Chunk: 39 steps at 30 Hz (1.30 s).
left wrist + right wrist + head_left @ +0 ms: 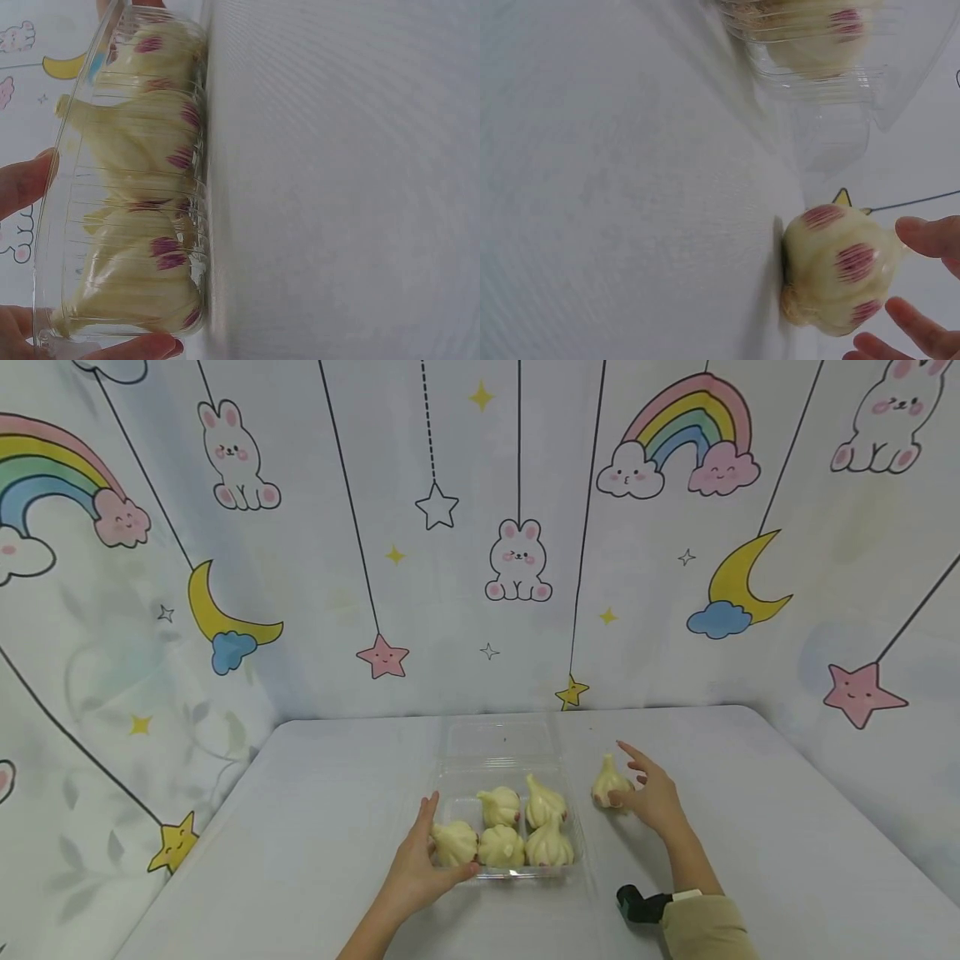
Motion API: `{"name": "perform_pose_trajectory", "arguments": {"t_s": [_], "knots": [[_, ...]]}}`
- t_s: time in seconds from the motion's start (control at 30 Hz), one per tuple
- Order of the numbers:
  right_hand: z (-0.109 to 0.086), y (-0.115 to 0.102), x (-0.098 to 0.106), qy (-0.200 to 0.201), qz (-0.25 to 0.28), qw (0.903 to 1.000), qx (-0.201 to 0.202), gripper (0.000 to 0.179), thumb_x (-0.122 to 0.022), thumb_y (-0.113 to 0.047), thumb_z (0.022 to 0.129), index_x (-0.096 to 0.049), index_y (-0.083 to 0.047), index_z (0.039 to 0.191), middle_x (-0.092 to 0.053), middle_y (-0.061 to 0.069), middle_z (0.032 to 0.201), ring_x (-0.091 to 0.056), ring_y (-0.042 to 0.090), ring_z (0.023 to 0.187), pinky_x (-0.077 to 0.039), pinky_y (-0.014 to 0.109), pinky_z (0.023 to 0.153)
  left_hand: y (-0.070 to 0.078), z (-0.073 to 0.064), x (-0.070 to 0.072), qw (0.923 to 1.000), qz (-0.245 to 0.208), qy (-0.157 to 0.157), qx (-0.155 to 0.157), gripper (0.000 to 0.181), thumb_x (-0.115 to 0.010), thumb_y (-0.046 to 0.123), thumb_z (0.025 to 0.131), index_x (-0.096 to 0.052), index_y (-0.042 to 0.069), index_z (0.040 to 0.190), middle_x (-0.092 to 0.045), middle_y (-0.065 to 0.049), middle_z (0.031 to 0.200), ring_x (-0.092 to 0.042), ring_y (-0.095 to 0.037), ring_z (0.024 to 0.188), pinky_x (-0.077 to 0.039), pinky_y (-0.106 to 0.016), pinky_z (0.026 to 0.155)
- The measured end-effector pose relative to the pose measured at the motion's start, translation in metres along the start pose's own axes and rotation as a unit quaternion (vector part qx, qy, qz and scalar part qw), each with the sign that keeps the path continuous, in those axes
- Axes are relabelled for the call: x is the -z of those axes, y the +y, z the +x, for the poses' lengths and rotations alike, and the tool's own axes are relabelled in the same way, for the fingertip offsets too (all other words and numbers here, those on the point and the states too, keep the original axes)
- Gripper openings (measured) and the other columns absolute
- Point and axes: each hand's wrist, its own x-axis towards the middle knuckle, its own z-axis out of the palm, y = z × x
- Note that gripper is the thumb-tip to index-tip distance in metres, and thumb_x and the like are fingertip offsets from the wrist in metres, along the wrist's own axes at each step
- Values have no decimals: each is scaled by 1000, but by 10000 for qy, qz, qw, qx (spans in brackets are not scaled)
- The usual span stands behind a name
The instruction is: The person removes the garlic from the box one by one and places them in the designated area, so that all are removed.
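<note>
A clear plastic clamshell box holds several pale garlic bulbs, some with purple streaks in the left wrist view. My left hand holds its near left corner, thumb at the front rim and fingers along the left end. One more garlic bulb stands on the table to the right of the box, stem up. Beside it is my right hand, fingers spread. In the right wrist view, the thumb and fingertips are near the upper part of this bulb, not closed round it.
The box's transparent lid lies folded back toward the rear of the white table. A dark device is strapped at my right wrist, next to a beige sleeve. Behind the table hangs a cartoon-printed cloth.
</note>
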Motion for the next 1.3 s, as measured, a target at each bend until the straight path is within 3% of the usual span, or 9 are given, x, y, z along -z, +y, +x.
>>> {"name": "perform_pose_trajectory", "arguments": {"t_s": [0.23, 0.73, 1.03, 1.3], "knots": [[-3, -11, 7, 141, -166, 9997, 80, 74, -71, -8, 77, -33, -5, 140, -42, 36, 127, -41, 54, 113, -39, 60, 88, -2, -1, 0, 10000, 52, 26, -2, 107, -81, 29, 68, -11, 10, 147, -7, -28, 147, -41, -52, 114, -41, -55, 89], [-13, -40, 11, 336, 28, 9992, 230, 75, -73, -14, 77, -33, -9, 141, -39, 31, 130, -39, 51, 116, -40, 58, 88, -1, 0, 0, 10000, 25, -8, -40, 106, -81, 28, 68, -11, 9, 147, -7, -30, 147, -40, -52, 115, -42, -55, 89], [-19, -56, 9, 187, 262, 9992, 249, 76, -73, -17, 78, -33, -11, 142, -38, 26, 133, -37, 47, 120, -40, 56, 90, -1, 0, 0, 10000, 35, 12, -52, 106, -81, 28, 68, -11, 8, 147, -8, -29, 147, -37, -51, 118, -42, -54, 90], [-21, -64, 3, 216, 322, 9977, 558, 75, -73, -10, 76, -35, -11, 141, -38, 26, 132, -40, 46, 118, -41, 56, 90, -1, 0, 0, 10000, 3, 17, -41, 107, -81, 28, 68, -11, 9, 147, -7, -29, 147, -36, -51, 120, -41, -54, 90]]}}
